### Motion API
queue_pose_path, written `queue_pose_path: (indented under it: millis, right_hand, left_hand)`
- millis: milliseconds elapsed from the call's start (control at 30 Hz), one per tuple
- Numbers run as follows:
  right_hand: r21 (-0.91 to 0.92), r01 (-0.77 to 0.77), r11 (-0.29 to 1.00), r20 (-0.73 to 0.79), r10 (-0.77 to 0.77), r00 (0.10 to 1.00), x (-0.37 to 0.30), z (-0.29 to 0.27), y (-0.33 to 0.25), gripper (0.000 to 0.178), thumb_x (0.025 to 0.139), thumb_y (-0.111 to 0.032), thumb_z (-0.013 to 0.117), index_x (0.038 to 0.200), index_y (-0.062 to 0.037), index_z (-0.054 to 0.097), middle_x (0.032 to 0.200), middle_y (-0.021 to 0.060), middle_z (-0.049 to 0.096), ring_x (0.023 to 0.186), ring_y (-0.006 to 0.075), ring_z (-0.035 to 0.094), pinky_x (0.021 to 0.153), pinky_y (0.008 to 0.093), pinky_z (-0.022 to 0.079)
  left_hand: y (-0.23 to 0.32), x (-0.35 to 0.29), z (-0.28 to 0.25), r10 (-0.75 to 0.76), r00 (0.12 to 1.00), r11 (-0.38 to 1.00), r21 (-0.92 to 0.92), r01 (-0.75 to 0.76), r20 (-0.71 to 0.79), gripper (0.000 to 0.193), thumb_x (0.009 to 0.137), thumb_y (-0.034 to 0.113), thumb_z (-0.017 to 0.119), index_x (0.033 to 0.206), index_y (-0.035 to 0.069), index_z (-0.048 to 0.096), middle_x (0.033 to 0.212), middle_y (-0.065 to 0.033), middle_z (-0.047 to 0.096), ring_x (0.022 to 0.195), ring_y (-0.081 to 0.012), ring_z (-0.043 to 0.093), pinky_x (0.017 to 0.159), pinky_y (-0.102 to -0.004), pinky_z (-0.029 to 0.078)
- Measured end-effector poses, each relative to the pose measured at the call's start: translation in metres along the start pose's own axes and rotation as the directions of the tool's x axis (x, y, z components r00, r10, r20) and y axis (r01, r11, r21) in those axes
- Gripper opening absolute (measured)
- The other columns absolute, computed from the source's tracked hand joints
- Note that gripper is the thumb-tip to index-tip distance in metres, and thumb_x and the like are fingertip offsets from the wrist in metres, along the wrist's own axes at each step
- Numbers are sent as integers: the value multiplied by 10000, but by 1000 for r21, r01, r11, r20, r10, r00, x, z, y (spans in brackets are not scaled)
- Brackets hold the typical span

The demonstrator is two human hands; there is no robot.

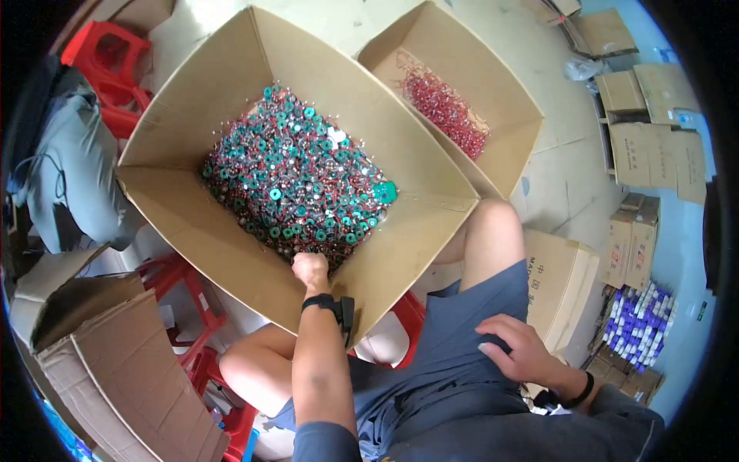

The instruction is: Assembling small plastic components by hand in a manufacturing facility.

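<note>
A large open cardboard box (416,262) stands before my knees. In it lies a deep heap of small electrical parts (296,181), with green ring-shaped pieces, metallic bits and thin red wires. My left hand (310,269) reaches over the near wall to the heap's near edge. Its fingers are curled in a fist, and whatever they hold is hidden. A black band with a small dark device (344,314) is on that wrist. My right hand (514,350) rests on my right thigh, thumb and fingers apart, holding nothing.
Behind stands a second box (500,100) with red wired pieces (446,112). Red plastic stools (112,65) and an opened carton (115,369) are on the left, near another person's grey-clad legs (85,169). Cartons (647,154) and purple-and-white packs (639,323) line the right wall.
</note>
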State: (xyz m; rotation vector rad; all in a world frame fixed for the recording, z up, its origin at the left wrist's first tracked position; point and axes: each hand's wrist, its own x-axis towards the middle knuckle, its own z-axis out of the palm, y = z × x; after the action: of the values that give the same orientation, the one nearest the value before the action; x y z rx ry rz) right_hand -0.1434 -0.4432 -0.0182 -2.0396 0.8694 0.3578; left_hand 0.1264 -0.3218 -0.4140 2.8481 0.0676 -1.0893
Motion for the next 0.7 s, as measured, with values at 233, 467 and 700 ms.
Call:
queue_pose_path:
  millis: [233,467,700]
  right_hand:
    - [384,115,916,43,-143,989,22,50,5,255,972,-193,614,1129,7,632,1050,120,688,973,226,673,864,358,527]
    - [859,-512,22,512,-90,854,109,120,-14,422,980,-454,575,1125,-61,621,994,86,708,888,196,658,793,344,519]
    - [832,-181,525,343,-229,911,56,108,-36,291,1052,-246,448,1015,-8,611,751,25,598,674,154,568,669,334,492]
  left_hand:
    - [-23,-70,-112,401,913,521,-840,-154,81,146,847,4,666,975,-56,699,758,-72,702,600,-113,619,563,-238,509]
    - [-46,-276,-182,705,674,413,-645,-643,-221,122,904,-45,630,875,19,530,815,-98,705,738,-130,689,651,-282,563]
    - [-113,-348,-147,559,772,476,-646,-597,-302,214,928,124,690,1038,0,555,868,-124,718,744,-217,713,656,-324,571]
